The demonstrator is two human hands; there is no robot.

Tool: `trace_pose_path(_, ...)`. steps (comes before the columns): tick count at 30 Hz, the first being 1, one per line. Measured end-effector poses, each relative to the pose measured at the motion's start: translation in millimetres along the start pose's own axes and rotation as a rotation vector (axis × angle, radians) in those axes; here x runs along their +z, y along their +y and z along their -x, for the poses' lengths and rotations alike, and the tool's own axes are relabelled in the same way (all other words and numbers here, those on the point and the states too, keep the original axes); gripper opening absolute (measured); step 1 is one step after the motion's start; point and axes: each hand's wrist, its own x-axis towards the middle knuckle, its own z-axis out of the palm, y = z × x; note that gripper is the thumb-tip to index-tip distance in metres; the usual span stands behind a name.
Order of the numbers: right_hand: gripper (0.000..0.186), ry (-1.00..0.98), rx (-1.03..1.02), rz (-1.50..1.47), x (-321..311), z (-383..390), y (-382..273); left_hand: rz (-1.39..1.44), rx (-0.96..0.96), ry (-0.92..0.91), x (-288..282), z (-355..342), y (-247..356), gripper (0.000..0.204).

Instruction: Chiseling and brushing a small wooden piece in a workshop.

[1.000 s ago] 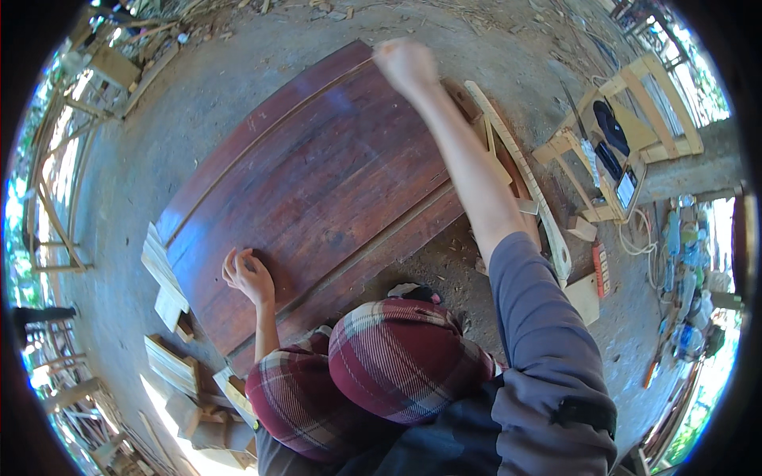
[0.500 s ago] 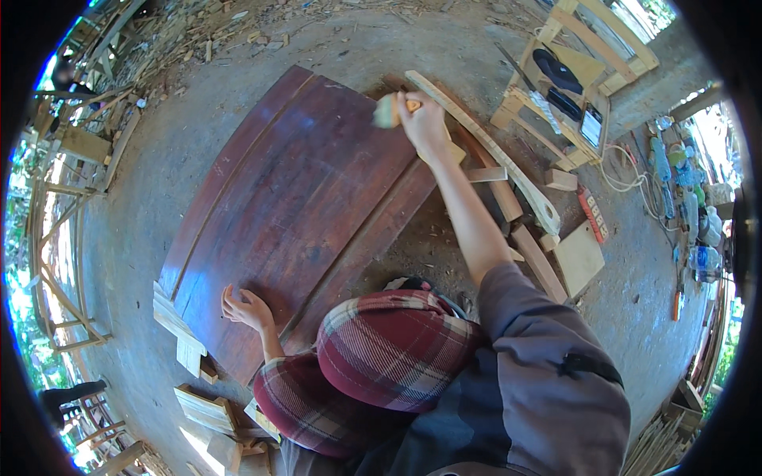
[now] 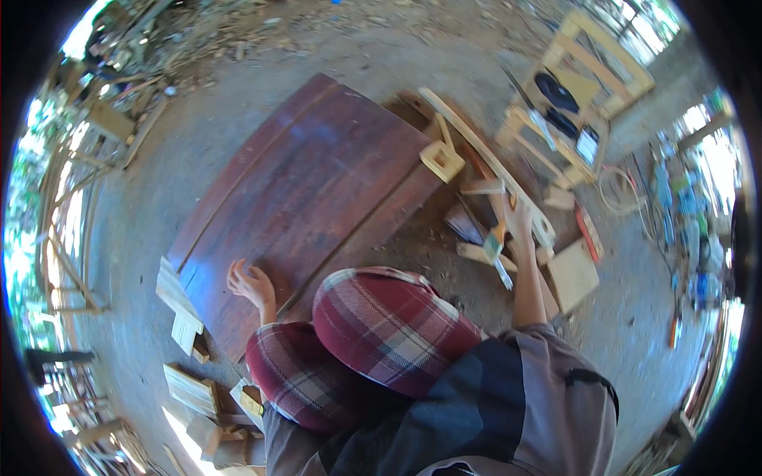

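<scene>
- The right hand (image 3: 520, 218) is closed around a paintbrush (image 3: 494, 252), off the right-hand edge of the dark red wooden panel (image 3: 305, 198) and over the pale wood offcuts (image 3: 484, 252) lying on the ground there.
- The paintbrush hangs just below that hand, on the side nearer the person; its long axis runs from the hand down and slightly left, tip toward the person's plaid-covered knee (image 3: 389, 329).
- The left hand (image 3: 252, 283) rests on the near left corner of the panel, fingers curled and partly spread, holding nothing.
- The right hand is by far the nearer one to the brush; the left is well apart, across the panel.
- The panel's long axis runs from that near left corner up to its far right.
</scene>
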Motion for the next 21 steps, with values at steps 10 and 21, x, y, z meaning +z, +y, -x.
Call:
trace_pose_path(10,0.07,-0.002,-0.219,-0.074,36.3,14.7,-62.1,0.044,-0.196,0.15,-46.2,39.4,-7.3,0.031)
trace_pose_path(21,0.09,0.025,-0.329,-0.205,51.9,6.3,-132.1,-0.001,-0.211,0.156,-60.7,57.8,-1.9,0.034)
